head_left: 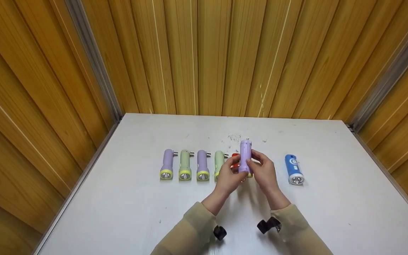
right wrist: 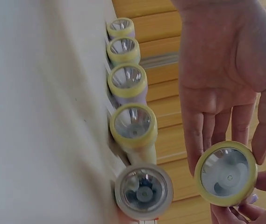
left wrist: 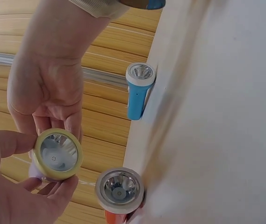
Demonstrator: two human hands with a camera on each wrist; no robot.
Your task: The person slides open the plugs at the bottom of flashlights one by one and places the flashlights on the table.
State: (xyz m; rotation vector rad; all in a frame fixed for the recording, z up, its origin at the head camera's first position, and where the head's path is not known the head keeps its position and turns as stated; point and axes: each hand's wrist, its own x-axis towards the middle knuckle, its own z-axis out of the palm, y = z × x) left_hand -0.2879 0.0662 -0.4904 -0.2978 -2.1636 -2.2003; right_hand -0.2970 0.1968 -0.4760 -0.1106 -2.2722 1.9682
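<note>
Both hands hold a purple flashlight [head_left: 245, 152] with a yellow rim, raised over the table with its lens end toward the body. My left hand [head_left: 228, 180] grips its lens end from the left. From the right, my right hand [head_left: 266, 174] pinches the body, thumb along the top. Its clear round lens [left wrist: 58, 156] faces the camera in the left wrist view, and fingers of both hands circle the yellow rim [right wrist: 252, 170] in the right wrist view. Partly hidden behind the left hand lies a red flashlight [head_left: 235, 156] with a grey lens ring [right wrist: 122, 191].
Left of the hands, purple [head_left: 168, 161] and green flashlights [head_left: 185, 161] lie in a row on the white table [head_left: 126, 212], lenses toward the body. A blue flashlight [head_left: 291, 163] with a white head lies to the right. Wood-patterned panels [head_left: 211, 60] enclose the table.
</note>
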